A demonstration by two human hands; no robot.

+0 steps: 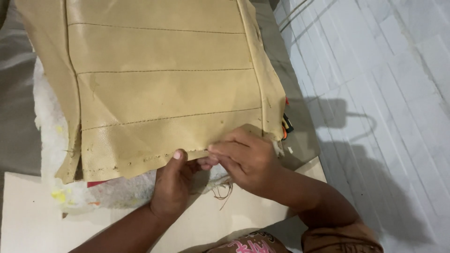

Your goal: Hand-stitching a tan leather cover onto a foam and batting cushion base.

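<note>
Both hands, left hand (172, 183) and right hand (243, 159), pinch the tan cover's (164, 79) near edge, where a hard tug could tear the stitching.

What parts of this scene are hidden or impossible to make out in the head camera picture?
- The tan leather panel runs past the top edge, so its full size is unknown.
- The white padding lies mostly under the panel.
- A small black and orange object peeks out at the panel's right edge; too little shows to name it.
- The left hand and right hand pinch the lower edge; fingertips beneath it are hidden.
</note>
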